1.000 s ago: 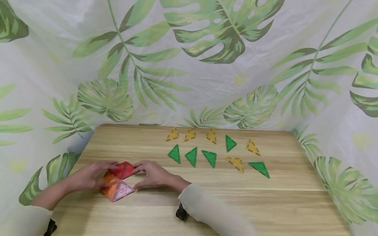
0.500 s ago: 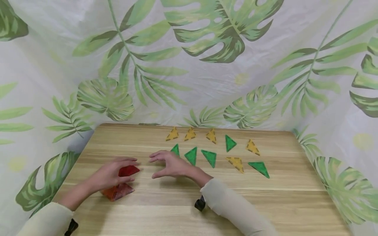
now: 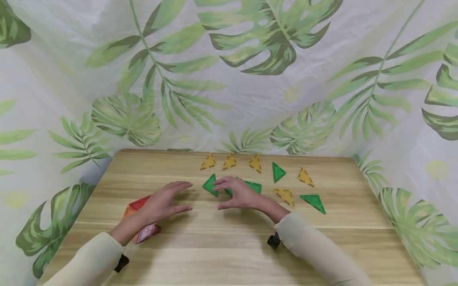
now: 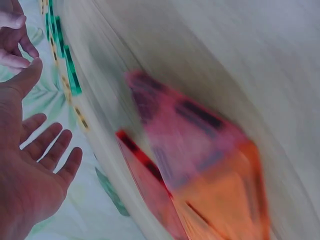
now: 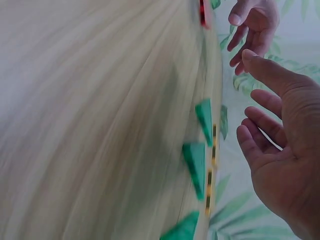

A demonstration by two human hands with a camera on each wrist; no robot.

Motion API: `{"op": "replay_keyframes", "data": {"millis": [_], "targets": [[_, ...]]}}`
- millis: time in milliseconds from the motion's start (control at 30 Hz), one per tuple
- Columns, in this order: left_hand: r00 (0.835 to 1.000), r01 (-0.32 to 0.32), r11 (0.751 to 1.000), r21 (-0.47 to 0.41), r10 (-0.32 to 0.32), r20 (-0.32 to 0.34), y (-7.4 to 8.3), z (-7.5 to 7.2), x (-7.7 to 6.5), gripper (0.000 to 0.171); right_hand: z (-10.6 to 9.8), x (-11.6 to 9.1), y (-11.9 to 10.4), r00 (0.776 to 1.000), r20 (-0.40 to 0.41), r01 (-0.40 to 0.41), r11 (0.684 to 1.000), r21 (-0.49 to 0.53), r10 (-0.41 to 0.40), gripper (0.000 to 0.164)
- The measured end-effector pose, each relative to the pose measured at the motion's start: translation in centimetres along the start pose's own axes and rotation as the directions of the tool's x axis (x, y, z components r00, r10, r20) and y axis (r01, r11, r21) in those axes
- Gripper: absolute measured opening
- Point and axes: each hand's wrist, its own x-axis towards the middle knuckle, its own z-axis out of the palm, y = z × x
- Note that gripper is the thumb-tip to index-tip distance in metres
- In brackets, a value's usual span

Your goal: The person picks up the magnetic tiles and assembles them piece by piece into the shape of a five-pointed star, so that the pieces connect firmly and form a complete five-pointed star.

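My left hand (image 3: 162, 205) hovers above the table with its fingers loosely extended, holding nothing. Under and beside its wrist is a joined group of translucent triangular tiles: a red tile (image 3: 139, 203), an orange tile (image 4: 225, 200) and a pink-purple tile (image 4: 187, 132). The hand and forearm hide part of this group in the head view. Facing the left hand, my right hand (image 3: 239, 194) is held over the green triangular tiles with relaxed fingers and nothing in them. Its fingers partly cover two of them; a green tile (image 3: 211, 185) lies just beyond its fingertips.
Several yellow triangular tiles (image 3: 229, 162) lie along the back of the wooden table (image 3: 214, 254). More green tiles, such as the green triangle (image 3: 314, 202), lie farther right. A leaf-patterned cloth (image 3: 243, 103) hangs behind the table's rear edge.
Both hands have come off the joined red, orange and pink-purple tiles. Both moved right, the right one farther, over the green tiles. The joined group stays at the left.
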Motion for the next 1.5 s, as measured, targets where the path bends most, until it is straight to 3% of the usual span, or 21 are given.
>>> {"op": "replay_keyframes", "data": {"millis": [367,700,800,1133,1500], "targets": [[0.995,0.098,0.995,-0.019,-0.098,-0.003,1.6,2.3,3.3,0.086,-2.0,-3.6,3.3,0.997,-0.078,-0.016,0.999,-0.038,0.013,0.055],[0.981,0.191,0.981,-0.032,-0.190,0.035,1.6,3.6,5.2,0.092,-2.8,-6.4,5.9,0.987,-0.122,-0.113,0.993,-0.035,0.108,0.060],[0.981,0.192,0.981,-0.040,-0.190,0.049,1.6,3.9,5.8,0.094,-2.7,-7.0,6.6,0.985,-0.121,-0.131,0.990,-0.047,0.125,0.061],[0.976,0.211,0.976,-0.051,-0.208,0.068,2.1,5.1,6.8,0.094,-2.5,-8.4,8.0,0.977,-0.114,-0.184,0.982,-0.036,0.179,0.067],[0.964,0.253,0.967,0.015,-0.254,0.080,3.1,6.2,7.5,0.094,-2.7,-8.9,8.2,0.980,-0.080,-0.184,0.982,-0.038,0.181,0.060]]}}
